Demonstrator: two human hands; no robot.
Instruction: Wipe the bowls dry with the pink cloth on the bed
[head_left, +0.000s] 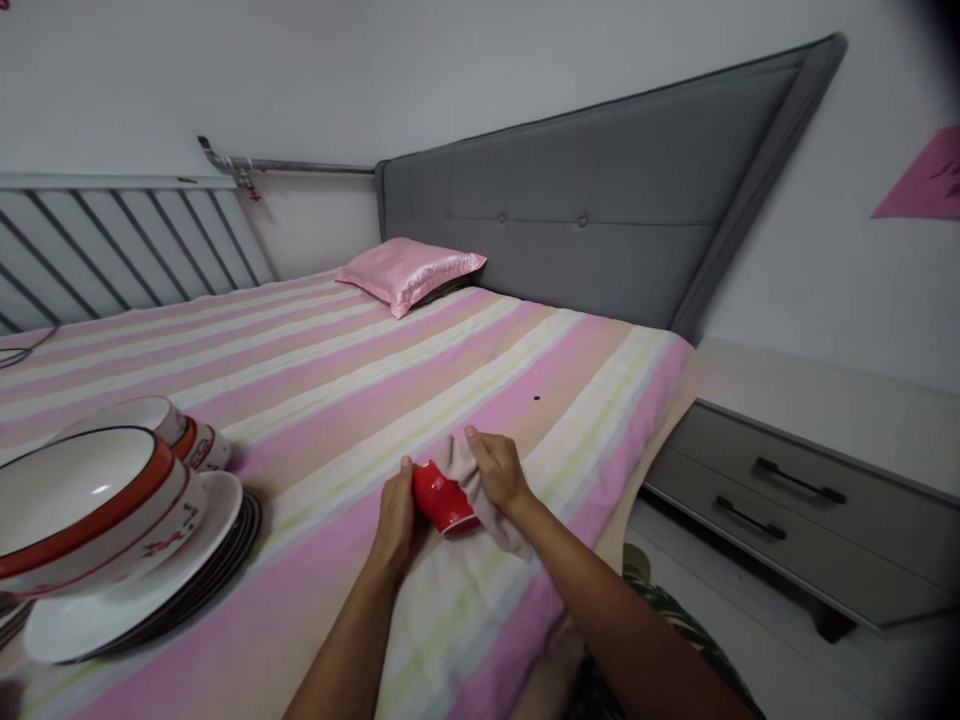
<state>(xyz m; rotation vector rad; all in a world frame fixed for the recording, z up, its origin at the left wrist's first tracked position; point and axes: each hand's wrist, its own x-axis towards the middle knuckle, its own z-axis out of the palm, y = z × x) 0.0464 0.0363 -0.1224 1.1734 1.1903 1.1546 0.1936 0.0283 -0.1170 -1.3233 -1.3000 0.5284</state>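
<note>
Above the striped bed sheet (315, 470), my left hand (395, 515) grips a small glossy red bowl (448, 503) by its left side. The bowl is tipped over, with a thin pale rim along its lower edge. Closed around a pale pinkish cloth (461, 462), my right hand (499, 472) presses it against the bowl's right side. Part of the cloth hangs down below that wrist. Most of the bowl's inside is hidden from me.
At left on the bed stand stacked red-and-white bowls (97, 500) on a pile of plates (217, 530). A pink satin pillow (412, 270) lies by the grey headboard (555, 190). A grey drawer cabinet (795, 510) stands right of the bed. A tiny black thing (536, 398) lies on the sheet.
</note>
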